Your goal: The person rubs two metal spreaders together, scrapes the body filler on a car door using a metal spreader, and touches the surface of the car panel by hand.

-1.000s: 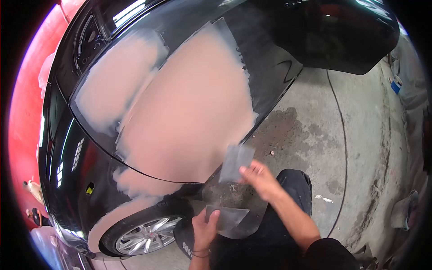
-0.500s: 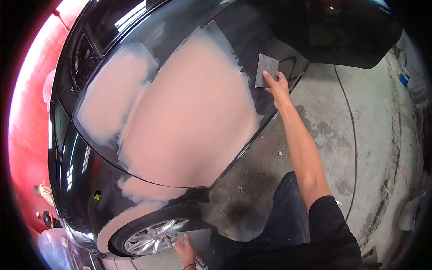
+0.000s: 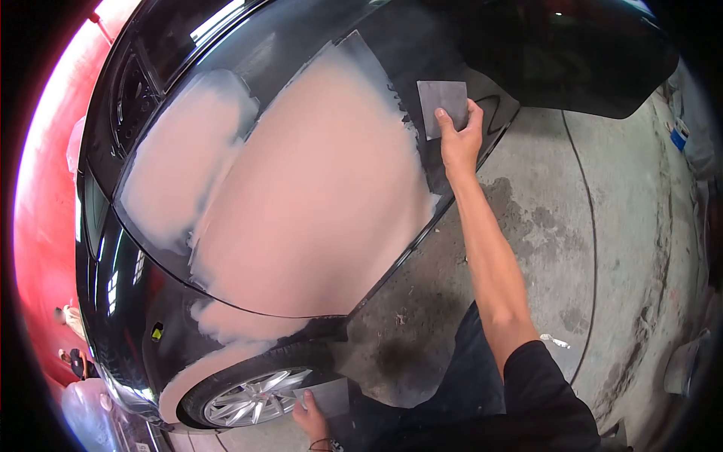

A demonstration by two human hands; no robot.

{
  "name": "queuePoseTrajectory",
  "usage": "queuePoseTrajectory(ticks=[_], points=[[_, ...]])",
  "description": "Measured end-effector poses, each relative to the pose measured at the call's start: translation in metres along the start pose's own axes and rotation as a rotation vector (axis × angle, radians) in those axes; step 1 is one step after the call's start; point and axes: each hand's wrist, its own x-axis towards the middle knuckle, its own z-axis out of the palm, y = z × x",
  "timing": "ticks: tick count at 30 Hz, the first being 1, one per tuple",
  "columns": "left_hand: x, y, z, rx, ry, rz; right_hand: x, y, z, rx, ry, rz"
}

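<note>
Pinching a gray square, the right hand is far by the car, and the near left hand grips a gray sheet

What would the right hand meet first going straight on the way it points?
Probably the bare black part of the car door, just past the gray sheet in the right hand; whether that sheet already touches it is unclear.
</note>
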Motion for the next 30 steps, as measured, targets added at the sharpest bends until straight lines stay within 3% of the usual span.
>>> queuePoseTrajectory(ticks=[1, 4, 5, 10, 12, 14, 17, 21, 24, 25, 28, 30], points=[[-0.001, 0.002, 0.003, -0.059, 0.010, 0.032, 0.002, -0.005, 0.005, 0.075, 0.035, 0.068], [0.001, 0.023, 0.011, -0.036, 0.005, 0.045, -0.023, -0.012, 0.016, -0.095, -0.173, -0.167], [-0.002, 0.027, 0.007, 0.017, 0.000, 0.030, -0.018, -0.014, 0.008, -0.122, -0.209, -0.155], [0.005, -0.006, 0.004, 0.051, 0.037, 0.044, 0.018, 0.068, 0.003, 0.281, 0.289, 0.386], [0.001, -0.001, 0.000, 0.068, 0.037, 0.027, 0.010, 0.139, -0.016, 0.167, 0.395, 0.575], [-0.005, 0.035, 0.004, 0.029, 0.010, -0.034, -0.033, 0.144, -0.034, 0.228, 0.293, 0.702], [-0.002, 0.019, 0.004, 0.026, -0.010, -0.034, -0.077, 0.105, -0.036, 0.200, 0.281, 0.875], [0.001, -0.004, 0.003, 0.057, 0.051, 0.054, -0.083, 0.086, -0.006, 0.372, 0.165, 0.476], [0.003, 0.002, 0.005, 0.063, 0.019, 0.056, -0.068, 0.060, -0.008, 0.036, -0.062, 0.092], [-0.001, 0.020, 0.005, 0.055, 0.004, 0.043, -0.063, 0.061, -0.013, -0.007, -0.082, 0.051], [-0.006, 0.034, 0.004, 0.025, 0.000, 0.006, -0.049, 0.066, -0.015, 0.126, 0.042, 0.266], [-0.001, 0.028, 0.006, 0.037, 0.024, 0.018, -0.058, 0.060, -0.009, 0.086, -0.103, 0.129]])
